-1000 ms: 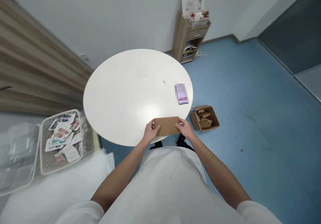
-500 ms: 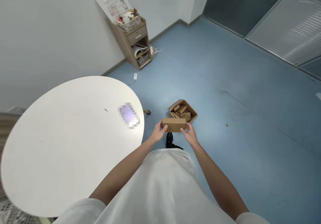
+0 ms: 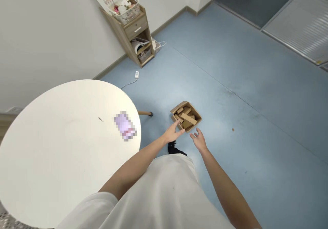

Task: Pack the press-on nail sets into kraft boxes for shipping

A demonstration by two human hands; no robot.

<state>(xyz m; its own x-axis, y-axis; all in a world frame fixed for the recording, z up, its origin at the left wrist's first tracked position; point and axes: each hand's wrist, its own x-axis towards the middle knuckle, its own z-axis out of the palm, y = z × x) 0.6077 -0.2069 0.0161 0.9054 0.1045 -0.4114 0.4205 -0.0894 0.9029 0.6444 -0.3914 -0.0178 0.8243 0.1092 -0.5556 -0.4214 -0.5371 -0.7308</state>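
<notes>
On the blue floor in front of my feet stands an open cardboard carton (image 3: 196, 111) with several smaller brown boxes inside. A long narrow cardboard box (image 3: 189, 119) lies slantwise across the top of them. My left hand (image 3: 172, 132) is over the carton's near left edge, thumb and fingers spread, holding nothing. To the right, my right hand (image 3: 199, 140) hovers near the carton's closest corner with its fingers apart and nothing in them. Whether my left fingertips touch the carton, I cannot tell.
At my left is a round white table (image 3: 64, 147) with a blurred purple phone-like object (image 3: 125, 125) on it. A wooden cabinet (image 3: 125, 34) bearing a white basket (image 3: 128, 15) stands against the wall. A white power socket (image 3: 137, 75) with a cord lies on the floor.
Both hands have let go of the narrow cardboard box, which now lies in the carton on the other boxes. My fingers have opened, and the view has shifted slightly.
</notes>
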